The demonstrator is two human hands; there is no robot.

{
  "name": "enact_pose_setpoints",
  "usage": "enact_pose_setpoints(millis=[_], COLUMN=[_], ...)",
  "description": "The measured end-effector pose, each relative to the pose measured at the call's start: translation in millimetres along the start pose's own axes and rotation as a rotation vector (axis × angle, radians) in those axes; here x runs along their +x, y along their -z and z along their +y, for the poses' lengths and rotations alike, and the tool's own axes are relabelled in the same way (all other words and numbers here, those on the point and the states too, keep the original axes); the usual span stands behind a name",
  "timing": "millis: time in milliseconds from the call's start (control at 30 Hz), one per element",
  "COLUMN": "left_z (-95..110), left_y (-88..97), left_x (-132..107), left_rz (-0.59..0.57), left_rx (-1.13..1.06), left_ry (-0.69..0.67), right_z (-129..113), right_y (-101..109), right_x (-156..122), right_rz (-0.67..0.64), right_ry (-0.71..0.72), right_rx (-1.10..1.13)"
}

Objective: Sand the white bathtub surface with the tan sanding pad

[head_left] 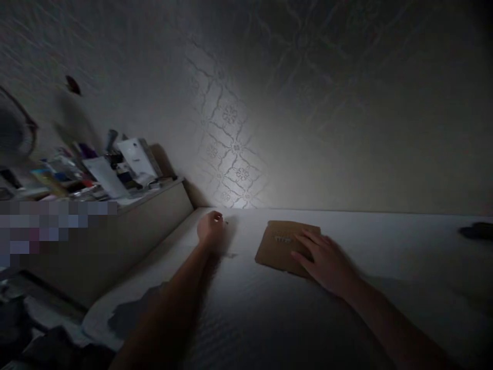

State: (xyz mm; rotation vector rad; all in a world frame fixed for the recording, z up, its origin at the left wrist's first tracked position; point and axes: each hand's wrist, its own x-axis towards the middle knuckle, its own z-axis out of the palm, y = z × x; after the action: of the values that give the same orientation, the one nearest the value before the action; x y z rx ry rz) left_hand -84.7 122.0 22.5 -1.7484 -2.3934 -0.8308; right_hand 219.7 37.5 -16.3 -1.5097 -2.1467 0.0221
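A flat piece of brown cardboard (275, 252) lies on the white surface (239, 308). Several tiny pale items (282, 238), too small to name, form a row near its middle. My right hand (323, 257) rests with fingers spread over the cardboard's right side, the fingertips short of that row. To the left of the cardboard, my left hand (210, 228) is held low above the white surface, apart from the cardboard. Its fingers are curled together. A tiny dark speck shows by the fingertips, but I cannot make out whether they hold it.
At the left stands a cabinet (162, 205) crowded with bottles, a white box (134, 156) and other small items. A fan (15, 128) is at the far left. A patterned wall (327, 128) rises behind. Something dark (477, 230) lies at the far right. The light is dim.
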Motion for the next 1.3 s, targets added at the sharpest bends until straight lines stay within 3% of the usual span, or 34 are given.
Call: enact_pose_setpoints(millis=[167,400,467,533,667,767,933,1033,1167,1300], left_z=[-15.5,-5.4,7.8,26.8,67.2,85.0,89.6,88.2,79.6,57.5], left_y=[0.5,0.5,0.2,-0.9,-3.7,-3.9,-5.4,-8.1,-7.5,-2.0], left_x=[2.4,1.3,-3.2,-13.4,-48.5,-71.5,-81.9,-78.8,-62.6,-36.8], left_rz=[-0.043,-0.005,0.034,0.033,-0.244,-0.421,-0.395,-0.361,-0.233,-0.107], left_rx=[0.060,0.081,0.056,-0.018,-0.237,-0.243,-0.201,-0.291,-0.347,-0.176], left_ry=[0.088,0.054,-0.032,-0.213,-0.630,-0.811,-0.723,-0.645,-0.511,-0.345], right_z=[1.6,4.7,4.9,4.8,3.3,1.7,1.4,1.9,1.9,2.4], right_y=[-1.4,-4.8,-4.9,-4.5,-2.2,0.0,0.5,-0.1,0.0,-0.3], right_x=[0.0,-0.1,-0.3,-0.4,0.1,0.2,-0.4,-0.4,0.0,0.5], right_rz=[0.008,0.029,0.025,0.024,0.018,0.010,0.017,0.025,0.012,-0.003], right_ry=[0.008,0.023,0.018,0.023,0.026,0.026,0.029,0.039,0.030,0.017], right_rx=[0.006,0.009,0.008,0.005,-0.013,-0.021,-0.019,-0.012,-0.005,0.000])
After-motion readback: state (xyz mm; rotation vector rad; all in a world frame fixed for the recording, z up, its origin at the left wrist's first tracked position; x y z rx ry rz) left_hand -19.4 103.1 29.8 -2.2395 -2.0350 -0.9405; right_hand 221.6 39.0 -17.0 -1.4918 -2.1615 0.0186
